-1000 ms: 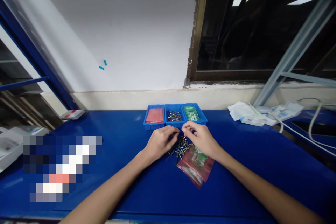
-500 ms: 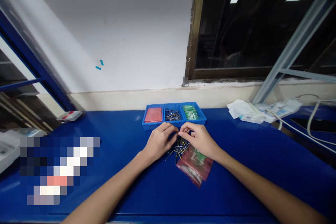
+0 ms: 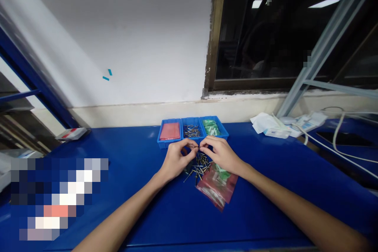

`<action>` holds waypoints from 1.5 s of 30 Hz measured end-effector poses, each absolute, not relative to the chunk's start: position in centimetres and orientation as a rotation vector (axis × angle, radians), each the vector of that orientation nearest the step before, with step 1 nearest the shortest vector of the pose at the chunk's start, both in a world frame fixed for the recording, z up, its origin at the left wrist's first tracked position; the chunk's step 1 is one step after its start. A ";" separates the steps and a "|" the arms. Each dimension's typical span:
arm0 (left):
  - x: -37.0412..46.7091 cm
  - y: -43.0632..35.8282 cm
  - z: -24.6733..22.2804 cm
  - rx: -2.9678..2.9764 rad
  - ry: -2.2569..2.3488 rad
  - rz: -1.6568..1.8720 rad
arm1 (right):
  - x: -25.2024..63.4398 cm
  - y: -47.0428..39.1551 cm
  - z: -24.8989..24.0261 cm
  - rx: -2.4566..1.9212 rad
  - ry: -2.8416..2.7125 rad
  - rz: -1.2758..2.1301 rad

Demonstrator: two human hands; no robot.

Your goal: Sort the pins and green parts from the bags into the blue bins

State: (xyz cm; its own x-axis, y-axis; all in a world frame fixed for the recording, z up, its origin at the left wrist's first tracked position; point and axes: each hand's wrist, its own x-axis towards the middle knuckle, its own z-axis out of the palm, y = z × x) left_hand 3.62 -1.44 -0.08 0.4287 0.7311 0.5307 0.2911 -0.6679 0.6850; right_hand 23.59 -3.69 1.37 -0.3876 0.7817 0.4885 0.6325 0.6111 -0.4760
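Note:
Over a loose pile of metal screw-like pieces [image 3: 202, 164], my left hand [image 3: 179, 158] pinches something small at its fingertips, too small to make out. My right hand [image 3: 221, 154] meets it from the other side, its thumb and finger also pinched on something tiny. Beside the pile, partly beneath my right wrist, lie red plastic bags [image 3: 217, 189] with some green and clear material. Just beyond my hands stand three joined blue bins: the left one holds red bags [image 3: 170, 130], the middle one metal pieces [image 3: 191, 130], the right one green packets [image 3: 211, 127].
The blue table [image 3: 124, 153] meets a pale wall. White packets [image 3: 273, 125], cables [image 3: 336, 141] and a dark flat object [image 3: 336, 138] lie at the right. A small white and red box [image 3: 71, 134] stands at the back left. A blurred patch covers the front left.
The whole view has shifted slightly left. My left fingers have opened into a rounder pinch, while both hands stay close together above the pile.

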 end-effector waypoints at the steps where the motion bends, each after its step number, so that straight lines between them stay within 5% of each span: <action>1: 3.5 -1.3 -0.1 2.180 0.865 1.198 | 23.7 -3.3 1.6 -1.109 -2.162 0.235; 10: 1.9 0.1 0.1 2.456 1.020 1.411 | 23.7 1.3 3.8 -1.355 -2.247 -0.178; 20: 1.8 0.1 0.0 2.782 0.913 0.932 | 25.7 -3.1 1.5 -1.444 -2.311 0.344; 33: 1.7 0.3 -0.2 2.876 0.936 0.667 | 23.6 -3.1 -0.7 -1.475 -2.386 0.017; 45: 2.2 0.5 -1.1 2.871 0.935 0.586 | 23.5 -3.1 -0.5 -1.424 -2.372 0.146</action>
State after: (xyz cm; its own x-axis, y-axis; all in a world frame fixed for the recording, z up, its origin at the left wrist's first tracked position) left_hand 2.15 0.47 -1.10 0.7429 0.5794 0.3353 0.5543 -0.8133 0.1771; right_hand 23.49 -3.07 -0.50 -0.4213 0.8695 0.2578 0.8312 0.4839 -0.2738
